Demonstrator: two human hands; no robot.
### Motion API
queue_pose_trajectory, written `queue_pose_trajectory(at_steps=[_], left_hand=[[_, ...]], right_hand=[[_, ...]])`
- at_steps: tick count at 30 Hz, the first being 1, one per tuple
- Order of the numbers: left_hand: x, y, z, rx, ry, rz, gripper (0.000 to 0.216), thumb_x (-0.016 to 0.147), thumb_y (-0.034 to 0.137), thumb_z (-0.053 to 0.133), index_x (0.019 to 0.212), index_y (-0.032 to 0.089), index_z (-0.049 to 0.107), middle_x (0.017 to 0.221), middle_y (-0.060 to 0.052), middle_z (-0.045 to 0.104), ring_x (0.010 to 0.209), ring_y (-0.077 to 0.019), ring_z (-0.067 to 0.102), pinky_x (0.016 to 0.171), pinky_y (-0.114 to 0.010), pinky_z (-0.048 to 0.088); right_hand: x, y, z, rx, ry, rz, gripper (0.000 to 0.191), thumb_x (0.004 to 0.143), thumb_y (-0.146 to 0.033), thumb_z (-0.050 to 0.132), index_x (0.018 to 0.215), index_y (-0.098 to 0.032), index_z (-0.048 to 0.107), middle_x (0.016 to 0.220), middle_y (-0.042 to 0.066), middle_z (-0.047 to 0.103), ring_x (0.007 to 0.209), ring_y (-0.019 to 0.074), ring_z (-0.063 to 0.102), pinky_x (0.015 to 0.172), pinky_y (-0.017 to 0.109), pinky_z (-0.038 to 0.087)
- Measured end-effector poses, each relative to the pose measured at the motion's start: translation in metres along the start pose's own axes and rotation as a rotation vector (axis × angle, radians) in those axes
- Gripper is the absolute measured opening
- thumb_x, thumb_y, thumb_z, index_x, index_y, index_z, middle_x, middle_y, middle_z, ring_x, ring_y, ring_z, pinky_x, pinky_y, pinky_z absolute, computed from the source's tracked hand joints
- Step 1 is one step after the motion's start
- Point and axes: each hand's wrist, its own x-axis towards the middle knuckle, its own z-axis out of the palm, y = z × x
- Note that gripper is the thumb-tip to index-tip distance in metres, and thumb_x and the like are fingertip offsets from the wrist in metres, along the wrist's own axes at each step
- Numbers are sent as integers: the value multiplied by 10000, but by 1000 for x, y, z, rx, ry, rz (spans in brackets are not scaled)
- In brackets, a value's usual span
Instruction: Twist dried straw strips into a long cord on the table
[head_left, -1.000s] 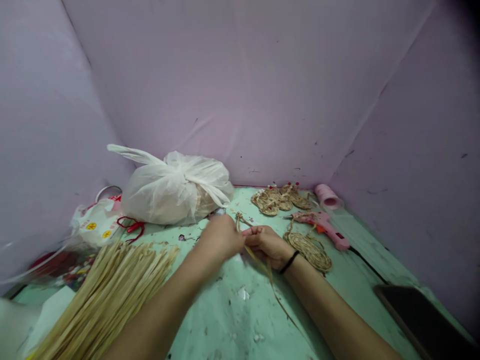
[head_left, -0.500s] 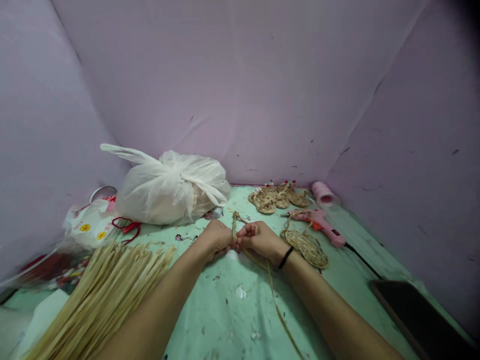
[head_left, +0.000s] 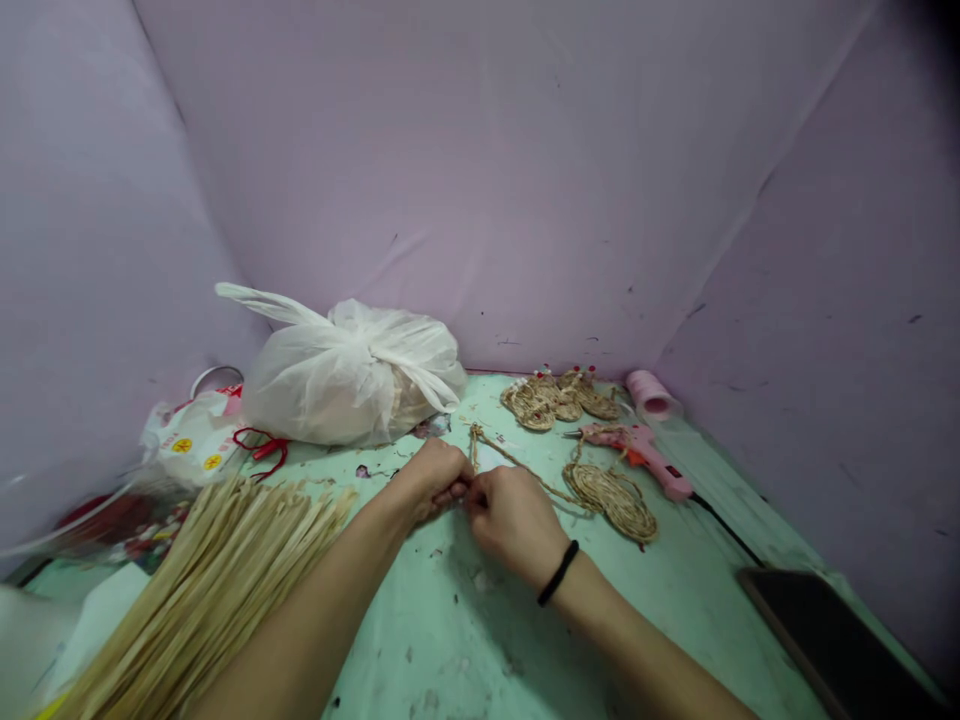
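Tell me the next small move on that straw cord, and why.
Probably roll the fingers to twist it tighter: left hand and right hand both pinch the straw cord where they meet, and its twisted length trails to the coil.

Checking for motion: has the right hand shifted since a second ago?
Yes: the right hand has drawn back toward the person, away from the straw coil.

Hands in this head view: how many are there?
2. The left hand and right hand meet over the table, both closed on a straw cord that leads toward a coil beside the glue gun. No other person's hands show.
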Motion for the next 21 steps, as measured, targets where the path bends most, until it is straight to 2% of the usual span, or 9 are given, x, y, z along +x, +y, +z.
queue_pose_trajectory(at_steps=[5,6,9,10,13,15,19,21], left_hand=[[6,-7,-14,15,-120,66,138,497,207,541,461,158,417,335,75,322,272,-28,220,301,-181,93],[7,-9,-17,-2,-155,81,150,503,227,550,473,159,420,346,78,324,273,-25,215,300,-180,91],[11,-13,-20,-52,-234,101,170,518,257,556,490,162,418,365,79,333,269,-20,203,295,-180,89],[11,-13,-21,-66,-250,110,164,520,256,554,494,161,423,366,79,333,269,-21,203,293,-179,89],[11,-13,-19,-97,-262,144,141,519,242,539,491,161,427,362,77,336,266,-23,204,287,-174,95],[10,-12,-18,-102,-254,152,120,512,231,531,493,159,437,361,76,343,266,-24,205,285,-173,105],[12,-12,-18,-75,-248,146,67,492,206,506,515,156,467,362,73,345,270,-32,217,293,-176,107],[13,-12,-17,-37,-245,138,58,497,205,497,518,157,471,365,70,347,271,-37,216,301,-183,100]], right_hand=[[8,14,-8,147,-118,-23,161,658,-248,539,601,-180,673,570,44,633,513,123,506,466,231,246],[12,19,-12,206,-113,6,183,670,-290,541,589,-178,660,549,36,620,497,119,496,461,227,259],[23,30,-17,464,16,179,225,724,-304,495,601,-155,611,566,37,609,490,114,502,475,221,329],[25,31,-16,600,-8,252,205,733,-278,486,614,-149,592,578,36,608,487,110,507,484,220,356],[26,24,-8,1031,-283,405,144,741,-188,461,626,-144,536,548,20,580,469,98,514,512,224,423],[24,19,-2,1186,-390,424,129,728,-137,457,608,-145,502,499,6,547,464,91,517,520,217,438],[24,17,6,1237,-381,428,117,689,-100,476,586,-152,456,467,-9,518,448,81,505,509,210,440],[26,21,11,1188,-351,422,116,672,-113,490,574,-156,446,428,-37,468,392,62,438,452,194,405]])
